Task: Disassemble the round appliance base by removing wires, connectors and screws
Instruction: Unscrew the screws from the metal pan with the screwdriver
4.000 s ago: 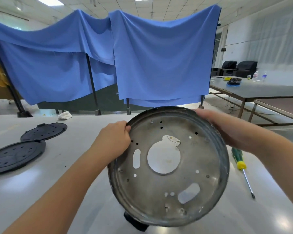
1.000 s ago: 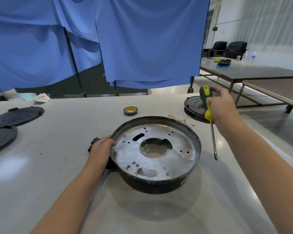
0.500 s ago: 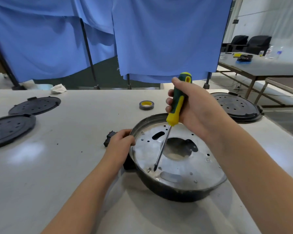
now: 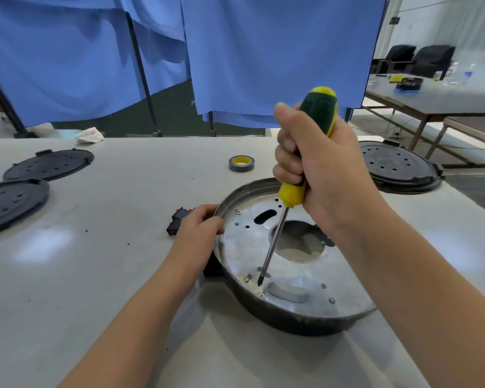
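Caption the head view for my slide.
Right hand sets screwdriver tip by a screw; left hand steadies round base.

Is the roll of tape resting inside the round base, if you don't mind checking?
No, the tape roll lies on the table, beyond the round base.

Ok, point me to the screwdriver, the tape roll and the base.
screwdriver (image 4: 291, 193): head view, yellow collar of the handle.
tape roll (image 4: 241, 163): head view, its top edge.
base (image 4: 300, 278): head view, bare metal plate near the front slot.
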The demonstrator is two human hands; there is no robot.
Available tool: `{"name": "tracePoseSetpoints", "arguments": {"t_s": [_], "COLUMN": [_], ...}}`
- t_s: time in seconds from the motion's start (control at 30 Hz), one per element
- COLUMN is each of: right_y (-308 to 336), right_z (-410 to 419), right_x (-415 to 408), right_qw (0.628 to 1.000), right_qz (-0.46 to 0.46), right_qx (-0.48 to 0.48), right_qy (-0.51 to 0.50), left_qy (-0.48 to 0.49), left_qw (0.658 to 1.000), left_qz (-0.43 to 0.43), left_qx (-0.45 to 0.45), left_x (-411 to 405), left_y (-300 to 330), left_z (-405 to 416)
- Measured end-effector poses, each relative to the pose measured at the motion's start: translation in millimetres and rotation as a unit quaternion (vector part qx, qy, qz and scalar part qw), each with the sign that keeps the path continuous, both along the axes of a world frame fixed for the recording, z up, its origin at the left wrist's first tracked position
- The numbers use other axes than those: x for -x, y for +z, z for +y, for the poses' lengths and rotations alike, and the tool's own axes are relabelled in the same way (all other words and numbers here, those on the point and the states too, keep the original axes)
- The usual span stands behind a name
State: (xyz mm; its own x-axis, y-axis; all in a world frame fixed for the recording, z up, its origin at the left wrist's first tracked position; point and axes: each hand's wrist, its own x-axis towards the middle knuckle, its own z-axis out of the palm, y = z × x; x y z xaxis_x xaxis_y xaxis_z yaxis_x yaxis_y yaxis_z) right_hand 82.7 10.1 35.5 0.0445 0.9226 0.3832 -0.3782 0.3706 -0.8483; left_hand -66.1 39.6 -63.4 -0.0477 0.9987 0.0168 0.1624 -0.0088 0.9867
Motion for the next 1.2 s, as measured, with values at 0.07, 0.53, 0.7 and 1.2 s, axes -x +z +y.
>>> {"name": "tracePoseSetpoints", "arguments": {"t_s": [0.07, 0.53, 0.7, 1.2], "right_y": [-2.0, -5.7, -1.2, 10.2], "right_z": [0.0, -2.4, -6.3, -13.5], "right_x": [0.4, 3.6, 2.9, -19.1], "right_qw": [1.000, 0.998, 0.990, 0.906], "right_qz": [0.000, -0.052, -0.135, -0.383], "right_qx": [0.008, 0.019, 0.002, -0.113], "right_qy": [0.007, 0.004, 0.025, -0.140], "left_qy": [0.000, -0.002, -0.001, 0.001], "left_qw": [1.000, 1.000, 1.000, 0.998], "left_qz": [0.002, 0.021, 0.028, 0.052], "left_qx": [-0.001, 0.001, -0.005, -0.018], "left_x": [-0.5, -1.6, -1.7, -3.4], "left_y": [-0.3, 0.3, 2.0, 1.2], "left_z": [0.1, 0.9, 0.1, -0.4]}}
